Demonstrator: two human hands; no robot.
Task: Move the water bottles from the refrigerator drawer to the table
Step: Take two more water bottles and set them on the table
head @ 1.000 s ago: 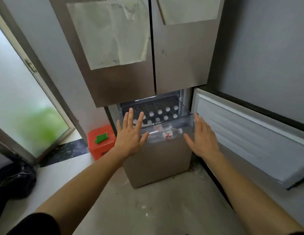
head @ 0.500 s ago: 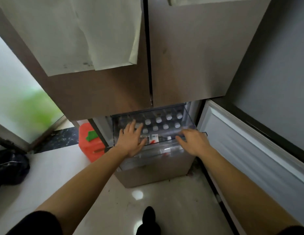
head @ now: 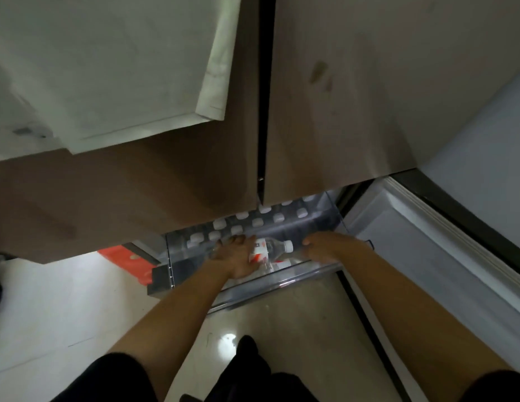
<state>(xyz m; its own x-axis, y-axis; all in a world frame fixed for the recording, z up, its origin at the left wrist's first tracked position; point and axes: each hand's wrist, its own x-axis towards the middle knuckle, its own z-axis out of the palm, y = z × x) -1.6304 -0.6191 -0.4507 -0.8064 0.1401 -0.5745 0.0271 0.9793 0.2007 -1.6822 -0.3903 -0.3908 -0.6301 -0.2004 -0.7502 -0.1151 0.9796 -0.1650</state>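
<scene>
Drawer: clear plastic refrigerator drawer (head: pixel 282 281) stood pulled out beneath the two brown upper doors (head: pixel 340 111), with both hands inside it.
Bottle: clear plastic water bottle (head: pixel 270 248) with a red-and-white label and a white cap lay on its side in the drawer, cap pointing right.
Left hand: left hand (head: pixel 238 258) lay over the water bottle's body, fingers curled round it.
Right hand: right hand (head: pixel 325 246) reached into the drawer just beside the cap, fingers bent downward; whether it held anything could not be told.
Surroundings: white paper sheets (head: pixel 108 68) hung on the left upper door; a white-lined lower door (head: pixel 427 256) stood open at the right; an orange-red box (head: pixel 119 255) sat on the pale glossy floor (head: pixel 282 314) at the left.
</scene>
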